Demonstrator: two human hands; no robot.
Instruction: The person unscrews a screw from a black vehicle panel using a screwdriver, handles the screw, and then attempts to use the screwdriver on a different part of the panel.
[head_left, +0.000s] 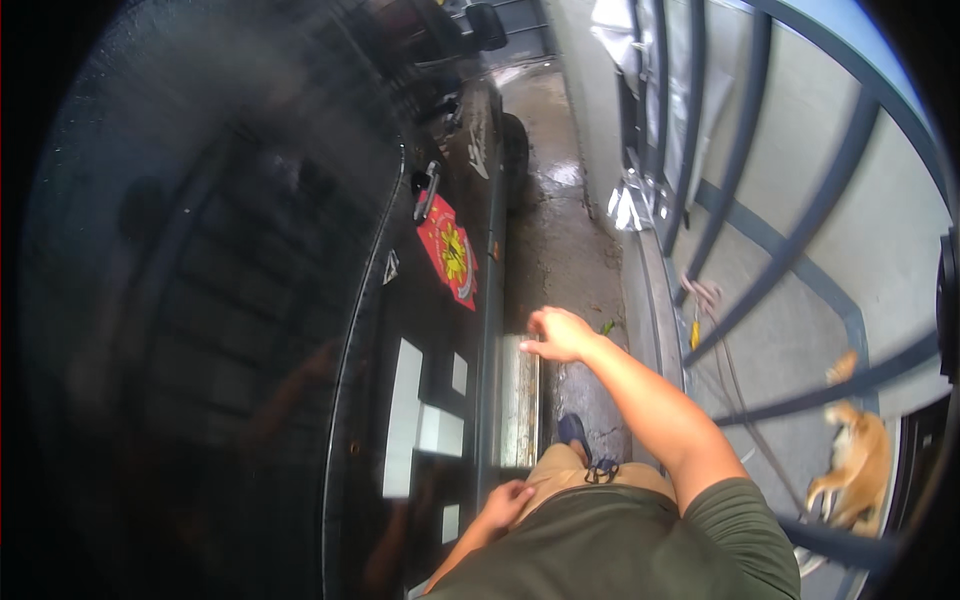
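Note:
My right hand [557,335] reaches forward beside the black vehicle, above the pale worn side step [518,390]. Its fingers bend loosely, the thumb stands apart, and nothing shows between them. Lower down, my left hand [507,503] rests by my tan shorts [557,472], fingers loosely extended and holding nothing that I can see. The black vehicle [340,420] fills the left side. On its door are a chrome handle [428,192], a red sticker with a yellow emblem [452,250] and white block shapes [403,415].
A narrow wet concrete path [565,245] runs ahead between the vehicle and a low wall. Dark metal bars [740,150] rise on the right. Behind them lies a tan and white dog [855,465], near a knotted rope [703,295]. A tire [515,150] stands further ahead.

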